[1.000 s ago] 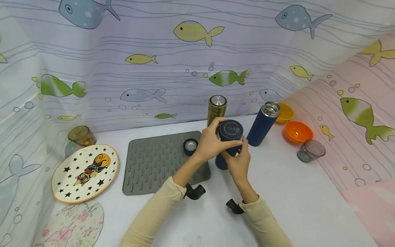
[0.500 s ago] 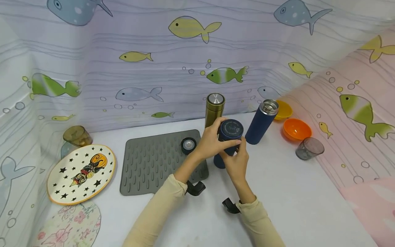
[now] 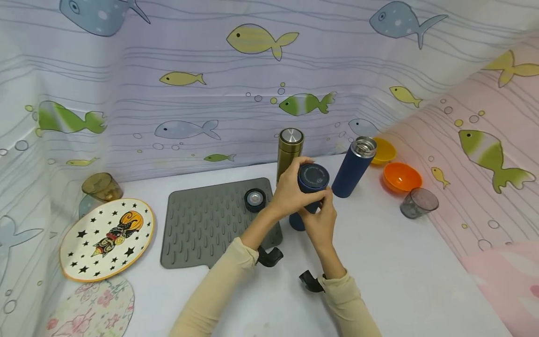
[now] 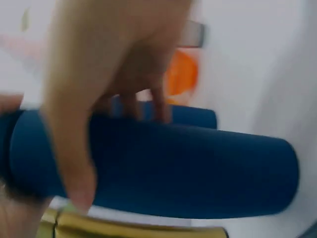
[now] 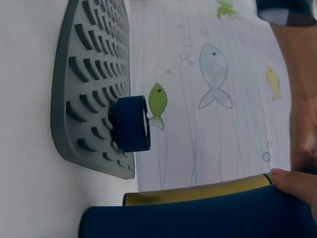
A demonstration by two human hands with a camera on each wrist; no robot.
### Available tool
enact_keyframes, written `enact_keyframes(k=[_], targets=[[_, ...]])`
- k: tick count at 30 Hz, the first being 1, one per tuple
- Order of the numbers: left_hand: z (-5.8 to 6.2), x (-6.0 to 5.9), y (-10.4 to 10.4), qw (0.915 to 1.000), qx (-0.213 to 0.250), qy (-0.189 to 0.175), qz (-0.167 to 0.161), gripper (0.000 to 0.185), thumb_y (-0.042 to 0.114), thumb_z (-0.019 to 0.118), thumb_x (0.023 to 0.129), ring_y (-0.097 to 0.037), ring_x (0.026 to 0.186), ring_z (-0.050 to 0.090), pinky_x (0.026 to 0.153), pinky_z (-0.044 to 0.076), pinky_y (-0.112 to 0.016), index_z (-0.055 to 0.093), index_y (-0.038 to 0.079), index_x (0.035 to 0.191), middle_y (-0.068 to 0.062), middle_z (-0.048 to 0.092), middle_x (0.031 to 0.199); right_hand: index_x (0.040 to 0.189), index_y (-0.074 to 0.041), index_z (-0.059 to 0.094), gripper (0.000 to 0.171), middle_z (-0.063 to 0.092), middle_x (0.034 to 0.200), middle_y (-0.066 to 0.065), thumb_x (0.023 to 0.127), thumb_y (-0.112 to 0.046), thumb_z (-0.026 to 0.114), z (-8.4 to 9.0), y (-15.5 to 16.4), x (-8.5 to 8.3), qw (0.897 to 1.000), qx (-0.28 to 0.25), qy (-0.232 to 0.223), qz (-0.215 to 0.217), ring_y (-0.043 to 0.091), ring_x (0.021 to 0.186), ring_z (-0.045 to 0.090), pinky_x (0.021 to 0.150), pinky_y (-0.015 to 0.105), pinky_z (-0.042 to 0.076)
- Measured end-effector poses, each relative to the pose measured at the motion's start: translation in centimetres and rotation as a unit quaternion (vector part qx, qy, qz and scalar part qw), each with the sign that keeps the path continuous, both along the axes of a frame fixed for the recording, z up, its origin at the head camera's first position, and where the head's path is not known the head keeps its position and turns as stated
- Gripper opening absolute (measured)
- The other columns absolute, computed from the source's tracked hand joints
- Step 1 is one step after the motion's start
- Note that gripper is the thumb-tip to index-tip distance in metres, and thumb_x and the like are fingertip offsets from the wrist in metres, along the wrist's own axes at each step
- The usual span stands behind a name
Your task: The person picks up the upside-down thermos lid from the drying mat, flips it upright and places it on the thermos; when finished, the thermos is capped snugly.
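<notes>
Little has shifted in the last second: your left hand still grips the cap and your right hand the body (fingers curled) of the blue flask, right of frame centre, so it remains capped

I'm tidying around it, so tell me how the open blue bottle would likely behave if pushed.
The open blue bottle would probably tip if pushed high up, being tall and narrow. It likely feels stiff, given its metal mouth. Once toppled, its round sides could let it roll.
</notes>
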State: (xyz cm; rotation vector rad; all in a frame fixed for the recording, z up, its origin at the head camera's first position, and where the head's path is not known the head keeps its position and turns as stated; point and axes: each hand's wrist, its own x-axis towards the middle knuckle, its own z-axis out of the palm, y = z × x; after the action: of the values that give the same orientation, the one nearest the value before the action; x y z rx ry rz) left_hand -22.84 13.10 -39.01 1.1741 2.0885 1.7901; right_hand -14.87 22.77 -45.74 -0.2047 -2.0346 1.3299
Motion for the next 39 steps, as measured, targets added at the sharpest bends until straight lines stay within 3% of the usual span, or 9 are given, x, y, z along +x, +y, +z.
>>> enact_keyframes(k=[4, 8, 15, 19, 23, 30, 33, 36, 39], targets=[[0.1, -0.8, -0.5, 0.9965, 0.011, -0.064, -0.053, 0.08, 0.002, 0.077, 0.078, -0.028, 0.129, 0.05, 0.108, 0.043, -0.042, 0.036, 0.007, 0.146, -0.014, 0.041, 0.148, 0.139, -0.002, 0.046, 0.075, 0.065, 0.123, 0.019, 0.077, -0.011, 0.086, 0.1, -0.1, -0.1, 1.0, -0.011, -0.01, 0.004, 0.036, 0.114, 0.063, 0.091, 0.059, 0.052], [0.1, -1.2, -0.7, 0.9976, -0.03, -0.044, -0.043, 0.085, 0.012, 0.083, 0.077, -0.023, 0.127, 0.051, 0.107, 0.044, -0.039, 0.036, 0.008, 0.147, -0.012, 0.045, 0.144, 0.139, -0.003, 0.047, 0.074, 0.066, 0.122, 0.018, 0.076, -0.011, 0.086, 0.2, -0.1, -0.1, 1.0, -0.014, -0.012, 0.001, 0.034, 0.114, 0.064, 0.092, 0.057, 0.053], [0.0, -2.1, -1.3, 0.9888, 0.014, -0.073, -0.13, 0.073, -0.003, 0.071, 0.08, -0.031, 0.126, 0.052, 0.111, 0.04, -0.041, 0.039, -0.001, 0.146, -0.02, 0.048, 0.142, 0.142, -0.004, 0.046, 0.08, 0.065, 0.126, 0.016, 0.075, -0.015, 0.088, 0.2, -0.1, -0.1, 1.0, -0.018, -0.009, 0.004, 0.033, 0.113, 0.064, 0.094, 0.054, 0.052], [0.1, -1.0, -0.8, 0.9996, -0.025, -0.006, -0.009, 0.076, 0.013, 0.085, 0.076, -0.025, 0.117, 0.058, 0.102, 0.048, -0.036, 0.045, 0.003, 0.139, -0.014, 0.054, 0.135, 0.14, -0.005, 0.048, 0.074, 0.065, 0.124, 0.017, 0.077, -0.012, 0.086, 0.0, -0.3, -0.1, 1.0, -0.023, -0.007, -0.004, 0.034, 0.114, 0.063, 0.093, 0.055, 0.052], [0.3, 0.7, 0.2, 0.9858, -0.088, 0.062, 0.13, 0.09, 0.04, 0.092, 0.066, -0.021, 0.106, 0.055, 0.09, 0.052, -0.039, 0.042, 0.008, 0.134, -0.01, 0.05, 0.125, 0.134, -0.001, 0.051, 0.062, 0.067, 0.116, 0.019, 0.079, -0.001, 0.079, -0.1, -0.8, -0.1, 1.0, -0.019, 0.004, -0.021, 0.035, 0.106, 0.066, 0.088, 0.052, 0.054], [1.0, -0.6, -1.7, 0.9973, -0.061, -0.003, -0.04, 0.09, 0.01, 0.082, 0.08, -0.023, 0.139, 0.044, 0.112, 0.04, -0.046, 0.032, 0.014, 0.155, -0.009, 0.038, 0.156, 0.137, -0.001, 0.048, 0.074, 0.067, 0.12, 0.018, 0.075, -0.013, 0.088, 0.0, -0.8, -0.1, 1.0, -0.013, 0.0, -0.021, 0.034, 0.112, 0.064, 0.09, 0.055, 0.053], [1.0, 0.0, -1.1, 0.9854, -0.101, 0.116, 0.073, 0.075, 0.03, 0.088, 0.075, -0.023, 0.106, 0.063, 0.092, 0.054, -0.039, 0.051, 0.004, 0.135, -0.011, 0.06, 0.125, 0.136, -0.001, 0.049, 0.071, 0.066, 0.122, 0.019, 0.076, -0.011, 0.086, -0.1, -0.8, 0.0, 1.0, -0.017, 0.0, -0.02, 0.036, 0.113, 0.063, 0.091, 0.059, 0.052], [0.6, 1.0, 0.1, 0.9349, -0.154, 0.232, 0.22, 0.081, 0.06, 0.087, 0.064, -0.022, 0.082, 0.061, 0.072, 0.056, -0.036, 0.053, 0.003, 0.111, -0.009, 0.059, 0.099, 0.133, 0.0, 0.05, 0.062, 0.065, 0.121, 0.021, 0.079, -0.004, 0.081, -0.1, -0.8, 0.0, 1.0, -0.017, 0.001, -0.025, 0.04, 0.111, 0.064, 0.091, 0.061, 0.051], [0.0, 1.3, 0.3, 0.9165, -0.166, 0.242, 0.272, 0.086, 0.069, 0.085, 0.058, -0.022, 0.081, 0.06, 0.071, 0.055, -0.037, 0.053, 0.005, 0.107, -0.006, 0.058, 0.095, 0.132, 0.001, 0.05, 0.06, 0.064, 0.12, 0.023, 0.08, -0.002, 0.078, -0.1, -0.8, 0.0, 1.0, -0.012, 0.003, -0.023, 0.042, 0.11, 0.063, 0.09, 0.063, 0.051]])
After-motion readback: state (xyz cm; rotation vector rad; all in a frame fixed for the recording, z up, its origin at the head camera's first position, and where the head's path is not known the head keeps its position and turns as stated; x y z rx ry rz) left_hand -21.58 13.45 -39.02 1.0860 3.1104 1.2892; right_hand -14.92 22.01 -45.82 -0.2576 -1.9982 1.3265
